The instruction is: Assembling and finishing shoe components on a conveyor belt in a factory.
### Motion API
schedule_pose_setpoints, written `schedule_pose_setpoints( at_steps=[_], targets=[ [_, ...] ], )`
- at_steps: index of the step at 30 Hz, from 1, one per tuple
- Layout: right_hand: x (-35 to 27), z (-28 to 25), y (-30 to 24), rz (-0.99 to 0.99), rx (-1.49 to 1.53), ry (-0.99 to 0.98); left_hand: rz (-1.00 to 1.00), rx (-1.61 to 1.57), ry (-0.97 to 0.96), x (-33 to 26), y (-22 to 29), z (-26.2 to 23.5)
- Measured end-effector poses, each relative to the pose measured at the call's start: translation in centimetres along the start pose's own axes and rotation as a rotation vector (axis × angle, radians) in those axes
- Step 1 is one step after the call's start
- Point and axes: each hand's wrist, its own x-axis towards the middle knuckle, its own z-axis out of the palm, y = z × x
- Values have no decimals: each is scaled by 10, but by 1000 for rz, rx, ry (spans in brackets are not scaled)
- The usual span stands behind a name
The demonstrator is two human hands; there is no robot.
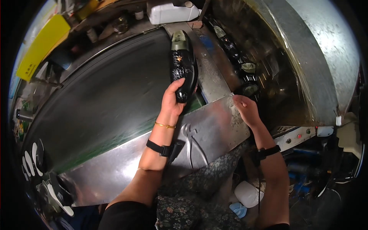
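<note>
My left hand (173, 100) grips the toe of a glossy black shoe (183, 60) with a textured upper and a small gold ornament. The shoe lies lengthwise at the right edge of a wide dark conveyor belt (107, 99), its heel pointing away from me. My right hand (246, 109) rests with bent fingers on the corner of a bare metal plate (214, 130) and holds nothing. Beyond that hand, more black shoes (234, 50) stand in a row inside a curved metal tunnel (306, 57).
A white plastic canister (168, 12) stands at the far end of the belt. A yellow board (42, 44) leans at the upper left. Shoe soles (32, 159) lie at the lower left. A control panel with buttons (301, 136) sits under the tunnel on the right.
</note>
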Motion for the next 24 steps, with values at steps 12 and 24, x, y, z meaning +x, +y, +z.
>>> schedule_pose_setpoints(
  at_steps=[12,24],
  targets=[
    [321,-28,126,151,-743,289,-41,716,277,3,-35,-4],
    [369,-63,99,808,452,16,-112,743,288,0,-27,-9]
  ],
)
